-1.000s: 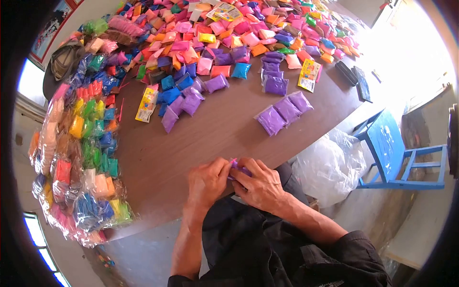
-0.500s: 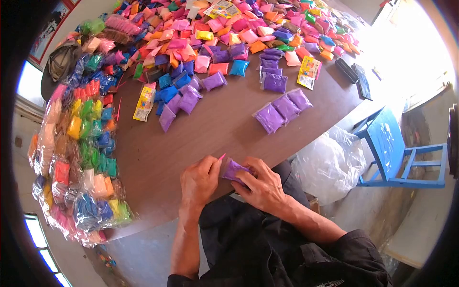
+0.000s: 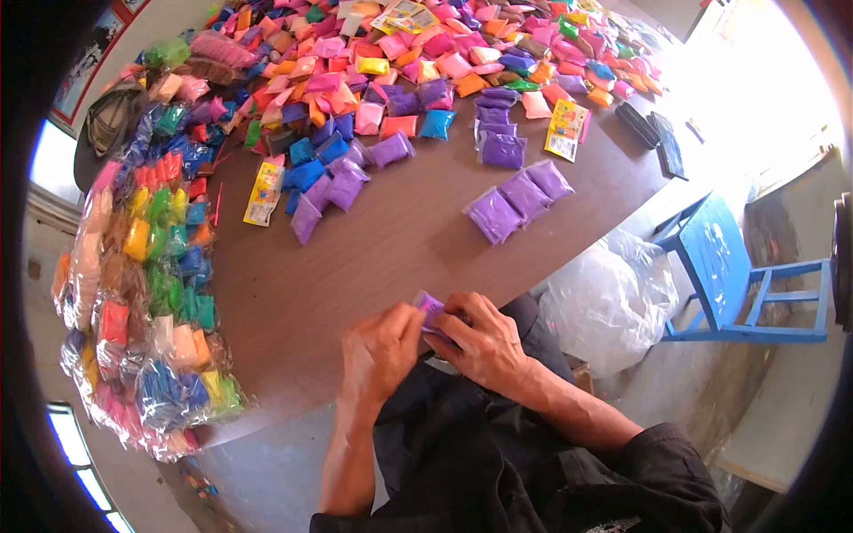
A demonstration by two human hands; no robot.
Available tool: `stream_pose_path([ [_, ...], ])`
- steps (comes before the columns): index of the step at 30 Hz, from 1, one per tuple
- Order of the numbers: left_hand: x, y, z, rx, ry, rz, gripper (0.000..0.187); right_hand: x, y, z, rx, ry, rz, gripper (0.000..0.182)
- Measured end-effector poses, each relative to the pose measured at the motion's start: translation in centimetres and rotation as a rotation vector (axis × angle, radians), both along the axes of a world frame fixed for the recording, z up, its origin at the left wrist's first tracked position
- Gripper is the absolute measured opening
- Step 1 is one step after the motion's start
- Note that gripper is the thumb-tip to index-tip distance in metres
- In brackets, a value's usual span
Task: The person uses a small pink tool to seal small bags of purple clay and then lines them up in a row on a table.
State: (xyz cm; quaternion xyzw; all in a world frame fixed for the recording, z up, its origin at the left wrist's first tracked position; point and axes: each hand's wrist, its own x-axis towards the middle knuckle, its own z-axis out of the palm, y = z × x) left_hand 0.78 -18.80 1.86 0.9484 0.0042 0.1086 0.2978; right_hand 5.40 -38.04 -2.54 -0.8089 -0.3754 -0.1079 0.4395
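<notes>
Near the table's front edge, my right hand grips a small purple packet between thumb and fingers. My left hand is closed right beside the packet's left end; in its pinch is something I cannot make out. Beyond the hands lie three joined purple packets. Further left is a loose group of purple packets with blue packets. Another purple stack lies below the big pile.
A large pile of coloured packets covers the table's far side. Bagged packets line the left edge. Two yellow cards lie on the table. A clear plastic bag and blue chair stand right.
My left hand has moved right, up against the purple packet. The pink tip seen above its fingers before is now hidden. The view has shifted slightly.
</notes>
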Motion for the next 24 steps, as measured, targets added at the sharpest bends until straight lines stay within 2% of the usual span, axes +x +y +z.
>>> stream_pose_path([
  [2, -0.8, -0.6, -0.4, -0.001, -0.037, -0.024, 0.019, 0.0, 0.2, -0.1, 0.0, -0.019, -0.009, 0.034],
  [5, -0.3, 0.7, -1.8, 0.173, -0.013, 0.069, 0.017, -0.1, 0.2, -0.3, -0.006, -0.037, -0.02, 0.034],
  [11, -1.4, -0.1, 0.2, -0.148, -0.036, 0.134, 0.011, 0.0, 0.5, -0.3, -0.047, 0.007, -0.056, 0.036],
  [15, -1.8, -0.3, -2.1, -0.028, -0.076, 0.129, 0.011, 0.3, 0.9, 0.4, -0.083, 0.037, -0.068, 0.042],
  [18, -1.3, 0.7, -2.8, 0.203, -0.016, 0.204, 0.011, 0.4, 0.2, 0.0, -0.085, 0.002, -0.003, 0.049],
  [21, -1.3, 1.0, -1.8, 0.039, -0.055, 0.199, 0.011, 0.5, -0.5, 0.9, -0.112, 0.045, 0.053, 0.052],
  [24, -2.6, -0.7, -2.2, 0.041, -0.078, 0.119, 0.011, 0.4, -0.8, 0.6, -0.105, 0.074, 0.075, 0.052],
])
